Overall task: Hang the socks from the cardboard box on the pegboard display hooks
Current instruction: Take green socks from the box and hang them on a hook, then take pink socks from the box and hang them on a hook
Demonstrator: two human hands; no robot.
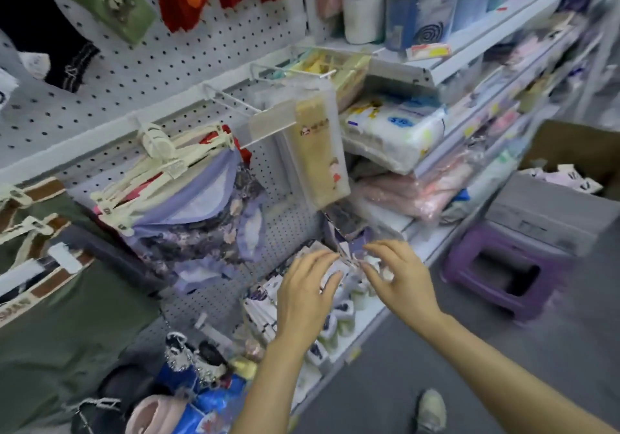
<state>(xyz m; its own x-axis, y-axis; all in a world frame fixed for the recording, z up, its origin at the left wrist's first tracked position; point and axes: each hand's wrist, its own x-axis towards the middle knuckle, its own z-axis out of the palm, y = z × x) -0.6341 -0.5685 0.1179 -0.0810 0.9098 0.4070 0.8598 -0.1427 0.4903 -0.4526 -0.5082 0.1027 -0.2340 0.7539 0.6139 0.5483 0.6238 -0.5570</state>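
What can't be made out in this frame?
- Head view: what the left hand and right hand pinch; motion blur, and the fingers cover it.
- The hook they reach for: hidden behind the hands.
- Cardboard box: contents mostly cut by the right edge.
- Shelf price labels: too blurred to read.

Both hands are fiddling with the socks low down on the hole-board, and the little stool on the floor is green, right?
Not quite: the stool is purple, not green, as the head view shows. The rest holds: the left hand and right hand are both at the packaged socks low on the pegboard.
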